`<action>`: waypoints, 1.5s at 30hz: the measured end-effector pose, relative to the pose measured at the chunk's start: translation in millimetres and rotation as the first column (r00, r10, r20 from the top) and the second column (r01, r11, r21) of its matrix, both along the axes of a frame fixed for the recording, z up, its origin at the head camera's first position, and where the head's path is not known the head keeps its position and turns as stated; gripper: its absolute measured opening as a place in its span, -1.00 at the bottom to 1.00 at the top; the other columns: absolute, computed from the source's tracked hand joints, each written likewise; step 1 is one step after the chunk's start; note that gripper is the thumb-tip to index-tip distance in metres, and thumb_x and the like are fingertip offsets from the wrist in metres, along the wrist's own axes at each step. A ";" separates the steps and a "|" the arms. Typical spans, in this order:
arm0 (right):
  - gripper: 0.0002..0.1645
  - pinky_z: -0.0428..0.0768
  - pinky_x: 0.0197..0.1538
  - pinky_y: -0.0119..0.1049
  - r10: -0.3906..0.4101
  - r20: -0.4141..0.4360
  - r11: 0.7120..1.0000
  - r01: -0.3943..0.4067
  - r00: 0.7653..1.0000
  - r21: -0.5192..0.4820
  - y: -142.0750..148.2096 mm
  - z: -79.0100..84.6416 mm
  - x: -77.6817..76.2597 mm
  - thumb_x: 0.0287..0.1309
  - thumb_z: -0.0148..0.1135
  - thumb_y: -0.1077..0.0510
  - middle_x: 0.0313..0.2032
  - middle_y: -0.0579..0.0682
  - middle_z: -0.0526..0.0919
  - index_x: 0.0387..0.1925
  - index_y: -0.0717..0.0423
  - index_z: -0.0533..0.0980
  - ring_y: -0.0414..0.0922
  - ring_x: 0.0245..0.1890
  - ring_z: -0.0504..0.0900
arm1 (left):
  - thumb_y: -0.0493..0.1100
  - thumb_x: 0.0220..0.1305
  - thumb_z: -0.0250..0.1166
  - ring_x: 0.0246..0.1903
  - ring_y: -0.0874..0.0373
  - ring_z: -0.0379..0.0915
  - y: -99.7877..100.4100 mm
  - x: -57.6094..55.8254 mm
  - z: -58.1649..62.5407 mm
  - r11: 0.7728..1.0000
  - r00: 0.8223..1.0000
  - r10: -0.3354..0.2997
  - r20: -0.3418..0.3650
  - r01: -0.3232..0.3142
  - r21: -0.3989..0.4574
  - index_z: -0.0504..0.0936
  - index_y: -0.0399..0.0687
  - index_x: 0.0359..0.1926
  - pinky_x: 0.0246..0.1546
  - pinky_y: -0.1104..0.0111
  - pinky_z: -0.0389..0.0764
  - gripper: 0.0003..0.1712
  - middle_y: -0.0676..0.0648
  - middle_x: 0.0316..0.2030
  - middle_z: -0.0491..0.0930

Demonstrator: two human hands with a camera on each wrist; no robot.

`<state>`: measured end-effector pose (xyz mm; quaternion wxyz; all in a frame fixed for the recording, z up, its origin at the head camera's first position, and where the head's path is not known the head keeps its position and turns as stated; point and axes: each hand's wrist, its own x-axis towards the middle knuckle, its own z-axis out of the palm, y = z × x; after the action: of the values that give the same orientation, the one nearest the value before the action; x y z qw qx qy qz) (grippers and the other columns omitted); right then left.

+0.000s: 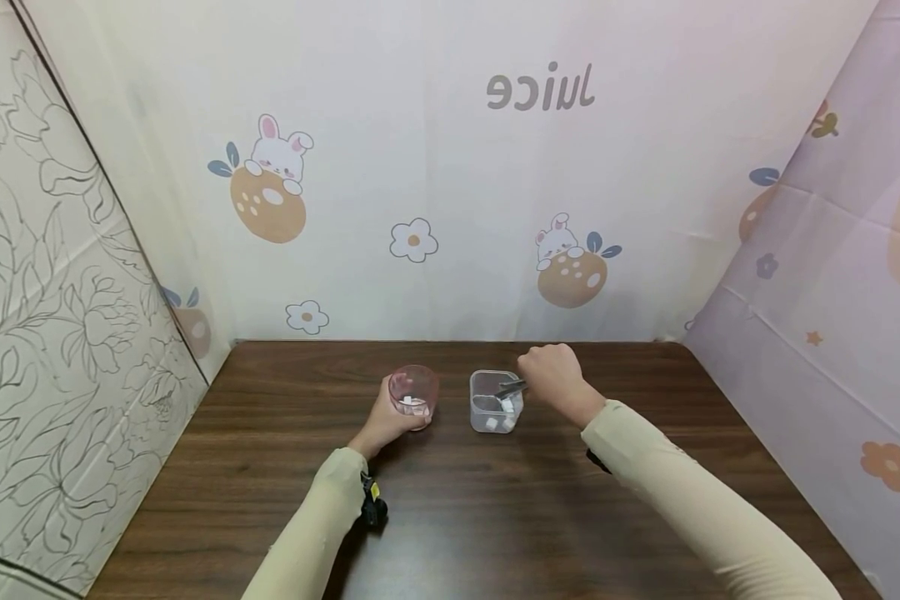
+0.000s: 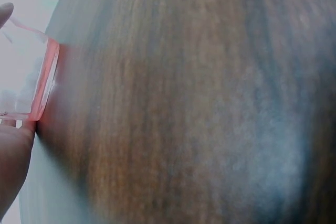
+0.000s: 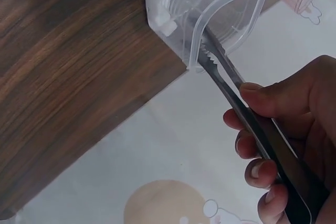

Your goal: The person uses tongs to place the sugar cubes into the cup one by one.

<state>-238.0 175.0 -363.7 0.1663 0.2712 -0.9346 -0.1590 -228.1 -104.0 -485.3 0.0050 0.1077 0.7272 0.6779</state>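
Observation:
My left hand (image 1: 384, 419) grips a clear pinkish cup (image 1: 424, 380) that stands on the table, with white cubes (image 1: 412, 406) in its bottom. In the left wrist view, the cup's pink base (image 2: 48, 77) shows at the left edge between thumb and fingers. My right hand (image 1: 558, 377) holds metal tongs (image 3: 257, 135), thumb on one arm and fingers curled round the other. Their toothed tips reach into a clear plastic container (image 1: 474, 415), which holds several white cubes (image 3: 163, 6). In the right wrist view, the tips are partly blurred behind the container's wall.
The dark wooden table (image 1: 450, 517) ends at a wall covering (image 1: 435, 283) printed with rabbits and flowers. Patterned side panels (image 1: 67, 375) stand left and right. The cup is a short way left of the container. A black wrist device (image 1: 372, 504) sits at the left sleeve.

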 end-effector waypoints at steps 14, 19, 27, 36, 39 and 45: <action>-0.61 0.38 -0.70 -0.28 -0.037 0.037 0.999 0.036 0.999 0.032 -13.8 -3.1 1.1 -0.35 0.35 0.26 -0.81 -0.14 0.28 -0.88 -0.02 0.29 -0.24 -0.75 0.19 | -0.43 -0.17 0.48 0.19 -0.27 0.22 -0.6 -1.0 0.6 1.000 1.000 -0.004 -0.009 0.004 -0.008 0.08 -0.40 0.30 0.11 0.17 0.35 0.03 -0.42 0.20 0.26; -0.69 0.42 -0.70 -0.23 -0.040 0.050 0.999 0.038 0.998 0.032 -16.0 -2.4 0.8 -0.38 0.37 0.24 -0.78 -0.10 0.36 -0.83 0.00 0.36 -0.20 -0.76 0.34 | -0.44 -0.17 0.48 0.20 -0.27 0.21 -1.3 -2.6 1.0 1.000 1.000 -0.002 -0.005 0.002 -0.011 0.08 -0.41 0.30 0.13 0.13 0.33 0.03 -0.43 0.20 0.25; -0.67 0.41 -0.71 -0.23 -0.041 0.046 0.999 0.040 0.998 0.024 -18.0 -2.5 0.5 -0.38 0.38 0.24 -0.78 -0.10 0.36 -0.85 0.00 0.34 -0.20 -0.77 0.33 | -0.43 -0.15 0.48 0.20 -0.26 0.22 -2.6 -2.2 2.3 1.000 1.000 -0.001 0.015 0.001 -0.031 0.07 -0.38 0.31 0.14 0.13 0.33 0.03 -0.40 0.21 0.26; -0.79 0.45 -0.69 -0.19 -0.052 0.067 0.999 0.050 0.996 0.020 -16.3 -10.1 -3.2 -0.41 0.36 0.23 -0.76 -0.09 0.44 -0.79 0.03 0.44 -0.15 -0.75 0.43 | -0.46 -0.17 0.47 0.20 -0.26 0.21 -0.9 -2.3 0.4 1.000 1.000 0.009 0.011 -0.009 -0.020 0.08 -0.40 0.30 0.15 0.13 0.32 0.03 -0.42 0.20 0.26; -0.81 0.46 -0.68 -0.19 -0.060 0.073 0.998 0.057 0.996 0.036 -16.1 -13.5 -4.5 -0.42 0.40 0.21 -0.74 -0.09 0.47 -0.75 0.04 0.49 -0.14 -0.73 0.46 | -0.47 -0.18 0.47 0.21 -0.26 0.20 -0.6 -2.9 -0.1 1.000 1.000 0.007 0.012 -0.006 -0.012 0.08 -0.40 0.30 0.15 0.12 0.32 0.03 -0.42 0.21 0.26; -0.73 0.45 -0.69 -0.22 -0.050 0.041 0.998 0.048 0.998 0.039 -15.4 -18.3 -3.3 -0.42 0.44 0.20 -0.76 -0.09 0.45 -0.80 0.01 0.44 -0.18 -0.75 0.43 | -0.45 -0.19 0.48 0.21 -0.26 0.20 -0.8 -1.7 -0.4 1.000 1.000 0.001 0.007 -0.001 -0.007 0.08 -0.41 0.30 0.16 0.10 0.30 0.03 -0.42 0.20 0.27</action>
<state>-241.4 159.5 -382.0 0.1372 0.2546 -0.9411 -0.1751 -229.8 -104.8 -485.7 0.0074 0.1049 0.7296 0.6758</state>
